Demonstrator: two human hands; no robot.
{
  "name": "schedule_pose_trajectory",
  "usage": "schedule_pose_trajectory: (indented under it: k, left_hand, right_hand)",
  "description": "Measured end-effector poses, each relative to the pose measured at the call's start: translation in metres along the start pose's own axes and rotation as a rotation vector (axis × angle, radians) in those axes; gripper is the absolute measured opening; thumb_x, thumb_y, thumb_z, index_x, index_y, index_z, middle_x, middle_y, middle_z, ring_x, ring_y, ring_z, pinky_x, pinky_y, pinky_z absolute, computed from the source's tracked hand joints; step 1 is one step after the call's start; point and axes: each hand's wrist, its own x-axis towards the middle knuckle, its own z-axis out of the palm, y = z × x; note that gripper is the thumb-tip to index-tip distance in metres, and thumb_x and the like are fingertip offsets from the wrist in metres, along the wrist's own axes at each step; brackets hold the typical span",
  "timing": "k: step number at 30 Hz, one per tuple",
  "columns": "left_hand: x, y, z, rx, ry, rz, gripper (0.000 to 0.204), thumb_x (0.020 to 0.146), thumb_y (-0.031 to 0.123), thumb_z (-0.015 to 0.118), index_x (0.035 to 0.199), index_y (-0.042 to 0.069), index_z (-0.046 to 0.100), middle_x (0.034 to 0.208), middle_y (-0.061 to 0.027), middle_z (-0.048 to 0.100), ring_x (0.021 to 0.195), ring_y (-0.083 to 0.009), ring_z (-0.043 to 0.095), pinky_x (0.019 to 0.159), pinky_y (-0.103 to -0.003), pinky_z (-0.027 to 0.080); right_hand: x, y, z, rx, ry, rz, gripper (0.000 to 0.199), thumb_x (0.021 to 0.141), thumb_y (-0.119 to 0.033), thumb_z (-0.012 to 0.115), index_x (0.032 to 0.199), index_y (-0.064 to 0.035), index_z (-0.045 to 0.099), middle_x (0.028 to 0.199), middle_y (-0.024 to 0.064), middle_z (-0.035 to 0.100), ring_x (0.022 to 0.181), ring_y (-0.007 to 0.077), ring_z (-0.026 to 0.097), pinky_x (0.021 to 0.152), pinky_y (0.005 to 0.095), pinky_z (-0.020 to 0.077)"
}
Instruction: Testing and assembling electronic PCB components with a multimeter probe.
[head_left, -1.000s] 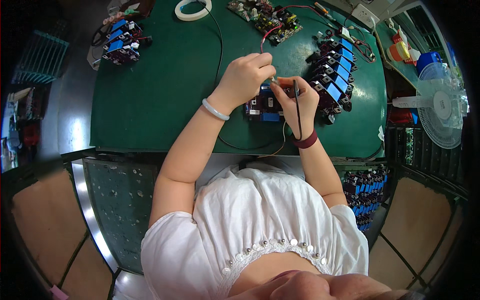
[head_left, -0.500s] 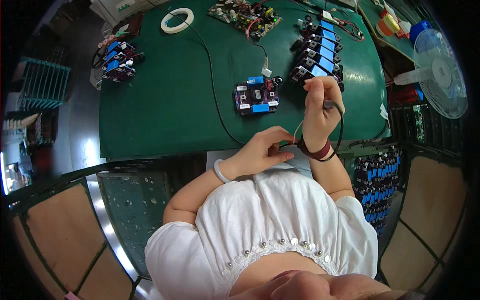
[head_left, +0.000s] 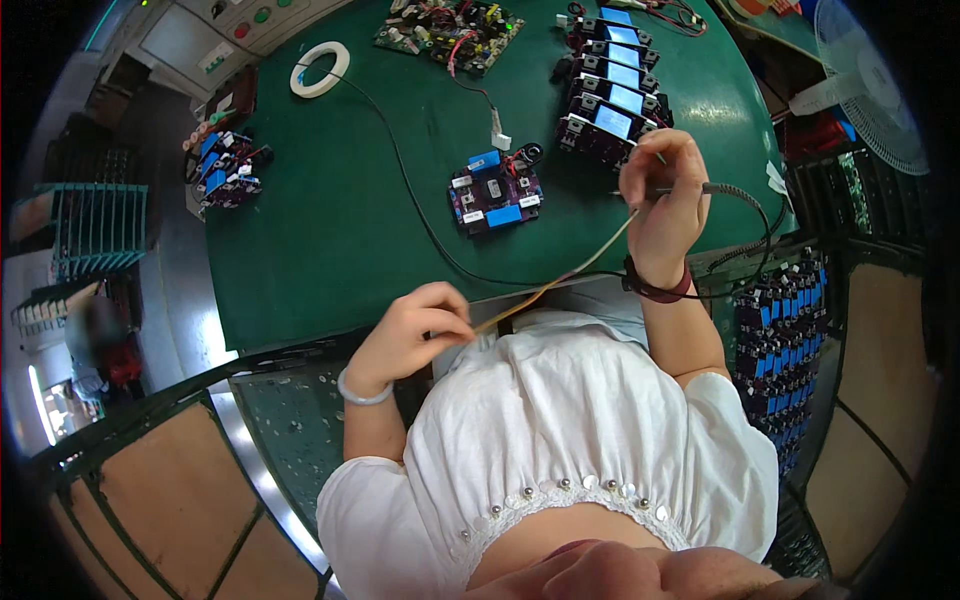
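In my right hand (head_left: 668, 205), just short of the row of boards, is a dark pen-like probe (head_left: 655, 191) with a thin tip pointing left and a black cable (head_left: 768, 225) looping back past my wrist. A thin pale yellow wire (head_left: 548, 290) runs slack from beside that hand down to my left hand (head_left: 425, 325). The left fingers pinch its end in front of my white top, off the table edge. On the green table (head_left: 330, 190), between and beyond my hands, a small purple circuit board (head_left: 497, 190) with blue and white parts lies flat, touched by neither hand.
Several similar boards stand in a row (head_left: 618, 95) at the back right, with more clustered (head_left: 228, 170) at the left. A larger circuit board (head_left: 450, 32), a tape roll (head_left: 340, 62) and a fan (head_left: 868, 85) are farther off. Stacked boards (head_left: 782, 350) fill the lower right.
My left hand has moved left and toward me, drawing the yellow wire out between the hands. My right hand has shifted slightly right. The whole view has turned a little.
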Motion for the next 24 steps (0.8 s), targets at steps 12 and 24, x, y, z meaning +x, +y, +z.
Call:
schedule_pose_trajectory:
  k: [12, 24]
  left_hand:
    - [0.048, -0.033, -0.006, 0.405, 0.822, 0.234, 0.017, 0.076, -0.011, 0.077, 0.089, -0.001, 0.073, 0.092, -0.0124, 0.074, 0.084, -0.0213, 0.072, 0.074, -0.029, 0.059]
    - [0.079, -0.055, 0.006, 0.296, 1.014, 0.225, 0.015, 0.080, -0.006, 0.079, 0.090, -0.001, 0.068, 0.089, -0.0120, 0.074, 0.084, -0.0205, 0.074, 0.074, -0.028, 0.060]
  right_hand:
    - [0.000, 0.058, -0.014, -0.022, -0.433, 0.438, 0.064, 0.106, -0.056, 0.025, 0.085, -0.0064, 0.060, 0.070, -0.0031, 0.049, 0.059, 0.0062, 0.035, 0.055, 0.0229, 0.0272]
    - [0.001, 0.075, -0.015, -0.045, -0.487, 0.284, 0.059, 0.107, -0.050, 0.028, 0.090, -0.0034, 0.059, 0.067, -0.0015, 0.052, 0.054, 0.0036, 0.038, 0.052, 0.0205, 0.0321]
